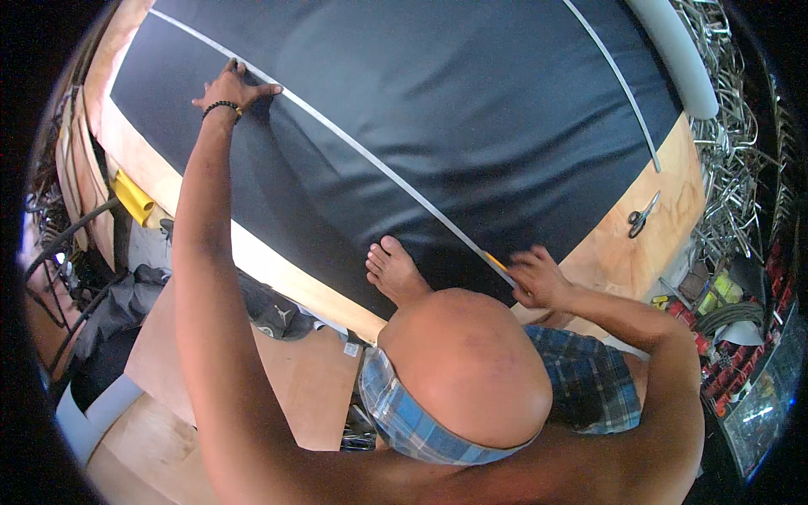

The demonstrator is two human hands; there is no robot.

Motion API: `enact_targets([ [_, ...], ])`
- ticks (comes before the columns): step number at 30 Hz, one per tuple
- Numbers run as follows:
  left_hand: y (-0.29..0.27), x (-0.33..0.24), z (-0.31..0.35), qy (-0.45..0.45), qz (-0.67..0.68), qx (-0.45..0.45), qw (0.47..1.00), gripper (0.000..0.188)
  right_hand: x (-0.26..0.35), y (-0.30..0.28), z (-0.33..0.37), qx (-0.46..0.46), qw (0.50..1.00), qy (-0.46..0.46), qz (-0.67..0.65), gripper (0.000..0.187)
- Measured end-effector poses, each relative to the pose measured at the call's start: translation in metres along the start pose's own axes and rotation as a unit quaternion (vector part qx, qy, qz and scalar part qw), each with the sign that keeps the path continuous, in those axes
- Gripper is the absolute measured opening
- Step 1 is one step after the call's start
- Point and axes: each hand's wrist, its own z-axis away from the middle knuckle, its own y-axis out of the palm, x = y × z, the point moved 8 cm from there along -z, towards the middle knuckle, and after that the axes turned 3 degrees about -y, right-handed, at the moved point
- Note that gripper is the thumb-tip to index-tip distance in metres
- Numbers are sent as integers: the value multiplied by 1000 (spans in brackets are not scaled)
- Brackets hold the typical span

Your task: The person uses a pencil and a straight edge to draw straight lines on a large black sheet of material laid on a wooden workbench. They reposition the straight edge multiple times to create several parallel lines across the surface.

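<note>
A long, thin metal straightedge (pixel 370 156) lies diagonally across a sheet of smooth black material (pixel 471 109). Toward its far left part, my left hand (pixel 225 91) presses down with thumb and fingers spread apart along the strip. Near the other end, my right hand (pixel 540 279) is closed and slightly blurred by motion. A slim orange-yellow tool, pencil-like (pixel 497 262), extends from those fingers along the straightedge; its tip is too small to make out. My bare foot (pixel 393 268) rests on the black sheet between the hands.
The sheet lies on a pale wooden board (pixel 627 231). Black-handled scissors (pixel 644 215) and a second thin strip (pixel 619 80) are at the right. Beyond the board stand a grey padded roll (pixel 682 59) and piled metal parts (pixel 728 126). A yellow object (pixel 132 199) sits at the left.
</note>
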Motion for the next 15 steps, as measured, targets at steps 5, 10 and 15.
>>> enact_targets([
  [5, -7, -3, 3, -6, -3, 3, 1000, 131, 4, 41, 131, 121, 992, 40, -8, 39],
  [10, -2, -2, 3, 12, 26, -3, 1000, 133, 6, 20, 128, 125, 984, 96, -83, 34],
  [15, 13, 8, -11, -6, 41, 2, 999, 135, -6, -25, 21, -66, 996, 44, -26, 44],
])
